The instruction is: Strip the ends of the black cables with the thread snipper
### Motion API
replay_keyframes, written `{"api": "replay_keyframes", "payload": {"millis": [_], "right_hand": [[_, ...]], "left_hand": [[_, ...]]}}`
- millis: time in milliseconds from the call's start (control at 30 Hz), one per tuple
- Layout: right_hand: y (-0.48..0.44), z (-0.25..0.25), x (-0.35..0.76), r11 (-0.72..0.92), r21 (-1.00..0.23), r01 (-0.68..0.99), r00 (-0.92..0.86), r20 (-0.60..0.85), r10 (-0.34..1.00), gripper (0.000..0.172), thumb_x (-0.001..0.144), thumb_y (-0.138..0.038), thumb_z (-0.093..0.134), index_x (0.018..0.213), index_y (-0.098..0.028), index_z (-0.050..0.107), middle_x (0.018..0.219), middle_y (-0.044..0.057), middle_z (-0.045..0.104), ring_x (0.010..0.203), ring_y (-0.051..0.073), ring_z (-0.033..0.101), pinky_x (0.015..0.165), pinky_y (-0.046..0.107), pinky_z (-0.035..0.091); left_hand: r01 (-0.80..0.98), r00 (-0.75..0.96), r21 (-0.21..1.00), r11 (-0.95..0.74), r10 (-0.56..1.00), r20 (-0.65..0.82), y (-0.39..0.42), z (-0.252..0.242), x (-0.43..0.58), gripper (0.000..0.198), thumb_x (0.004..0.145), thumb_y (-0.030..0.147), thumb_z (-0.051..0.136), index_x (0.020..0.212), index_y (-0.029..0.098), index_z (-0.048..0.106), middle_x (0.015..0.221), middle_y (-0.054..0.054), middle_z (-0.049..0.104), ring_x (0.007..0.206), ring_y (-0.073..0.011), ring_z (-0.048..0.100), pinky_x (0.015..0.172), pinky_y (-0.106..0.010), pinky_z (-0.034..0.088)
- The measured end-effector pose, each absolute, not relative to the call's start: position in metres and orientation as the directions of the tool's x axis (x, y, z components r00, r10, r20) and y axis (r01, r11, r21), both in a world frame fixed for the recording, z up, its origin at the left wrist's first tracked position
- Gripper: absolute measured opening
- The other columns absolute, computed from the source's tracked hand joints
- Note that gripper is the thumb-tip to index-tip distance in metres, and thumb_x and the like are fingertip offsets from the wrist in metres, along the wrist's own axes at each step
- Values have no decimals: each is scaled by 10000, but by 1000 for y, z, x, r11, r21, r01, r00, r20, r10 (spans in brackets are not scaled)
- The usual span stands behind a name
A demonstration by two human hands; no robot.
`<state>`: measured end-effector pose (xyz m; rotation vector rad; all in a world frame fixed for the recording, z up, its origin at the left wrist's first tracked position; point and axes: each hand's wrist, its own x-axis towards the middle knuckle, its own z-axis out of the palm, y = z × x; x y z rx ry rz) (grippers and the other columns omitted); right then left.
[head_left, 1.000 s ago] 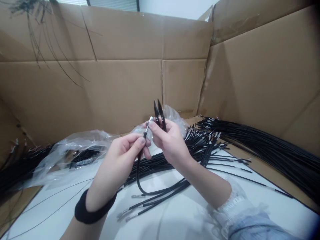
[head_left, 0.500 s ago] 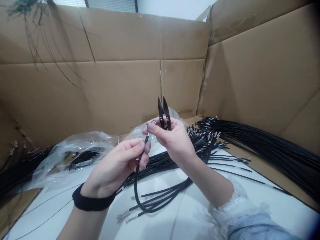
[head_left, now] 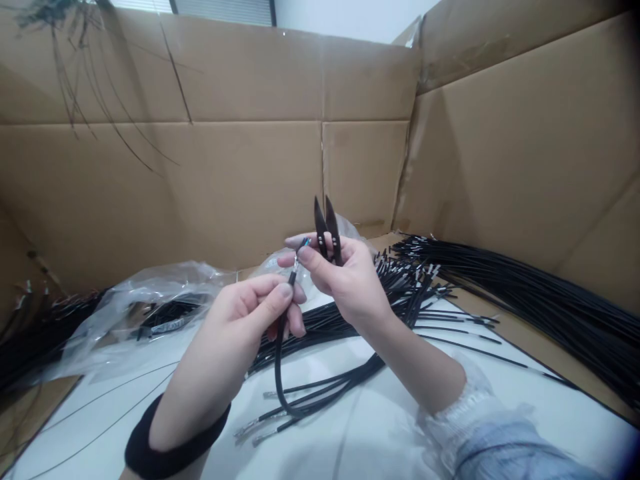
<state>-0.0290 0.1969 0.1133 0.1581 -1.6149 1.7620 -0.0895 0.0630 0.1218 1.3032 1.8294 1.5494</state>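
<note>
My left hand (head_left: 245, 317) pinches a black cable (head_left: 278, 373) just below its stripped end, thumb and fingers closed on it. The cable loops down to the white table surface (head_left: 360, 433). My right hand (head_left: 345, 277) is closed round a pair of small black snips (head_left: 327, 230), blades pointing up and slightly apart, while its fingertips touch the cable's bare wire tip (head_left: 300, 248). Both hands meet in the middle of the view, above a pile of black cables (head_left: 350, 313).
A long bundle of black cables (head_left: 525, 293) lies along the right. Clear plastic bags (head_left: 150, 300) with more cables sit at left. More cable ends lie at far left (head_left: 30, 320). Cardboard walls (head_left: 250, 167) enclose the table on three sides.
My left hand has shifted slightly, with the wrist dropping toward the bottom edge. The right hand's fingers stay on the cable tip, and the snips hardly moved.
</note>
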Motion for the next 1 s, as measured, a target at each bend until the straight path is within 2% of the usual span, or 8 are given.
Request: {"api": "replay_keyframes", "payload": {"millis": [300, 433, 567, 700, 767, 833, 933, 1000], "right_hand": [[193, 111, -35, -123, -826, -550, -774, 449, 446, 240, 669, -335, 707, 802, -159, 612, 802, 40, 673, 480, 51, 491, 387, 177, 310], [195, 113, -31, -137, -808, -573, -770, 474, 428, 227, 687, -340, 699, 801, -156, 630, 739, 28, 666, 381, 7, 333, 350, 175, 222], [196, 114, -27, -92, -794, -601, -737, 506, 447, 241, 701, -369, 687, 806, -156, 641, 675, 17, 644, 381, 8, 287, 353, 179, 217], [195, 114, -25, -39, -781, -623, -700, 535, 473, 217, 734, -370, 658, 827, -174, 648, 683, 7, 639, 378, 11, 294, 354, 180, 239], [193, 112, -27, 27, -759, -651, -648, 574, 500, 206, 761, -369, 630, 846, -182, 649, 706, 8, 644, 391, 22, 361, 372, 183, 299], [190, 108, -31, 112, -728, -676, -580, 620, 528, 198, 794, -358, 593, 865, -181, 643, 739, 16, 654, 463, 52, 483, 436, 195, 397], [187, 104, -38, 223, -673, -705, -495, 692, 525, 169, 832, -309, 545, 870, -168, 630, 773, 25, 662, 665, 106, 610, 625, 235, 502], [186, 101, -41, 281, -647, -709, -464, 728, 505, 147, 843, -281, 528, 856, -167, 620, 772, 21, 655, 739, 117, 624, 712, 253, 511]], "left_hand": [[396, -502, 913, -98, 809, 304, 65, 119, -91, 314, 864, 367, 478, 640, 166, 567, 595, 6, 548, 590, -92, 435, 578, -221, 330], [134, -408, 982, -136, 895, 180, 67, 120, -95, 250, 868, 332, 475, 698, 167, 555, 541, 16, 498, 534, -79, 397, 517, -205, 306], [-159, -290, 978, -137, 953, 86, 70, 119, -95, 229, 882, 283, 446, 703, 164, 527, 499, 30, 422, 487, -64, 339, 477, -185, 279], [-225, -269, 958, -179, 956, 116, 73, 119, -91, 237, 881, 277, 433, 688, 175, 525, 466, 40, 368, 458, -66, 325, 459, -186, 271], [-120, -322, 974, -194, 935, 147, 73, 120, -89, 244, 876, 313, 440, 697, 182, 541, 480, 35, 406, 469, -71, 352, 474, -187, 292], [165, -464, 969, -185, 852, 241, 73, 119, -86, 238, 865, 336, 461, 723, 185, 578, 529, 20, 483, 519, -81, 413, 521, -194, 331], [667, -634, 745, 30, 547, 546, 74, 112, -80, 181, 839, 316, 508, 810, 184, 627, 605, 7, 553, 572, -94, 468, 584, -214, 352], [803, -591, 563, 194, 379, 712, 77, 106, -76, 170, 831, 299, 519, 882, 180, 629, 613, 10, 551, 556, -95, 465, 585, -226, 346]]}}
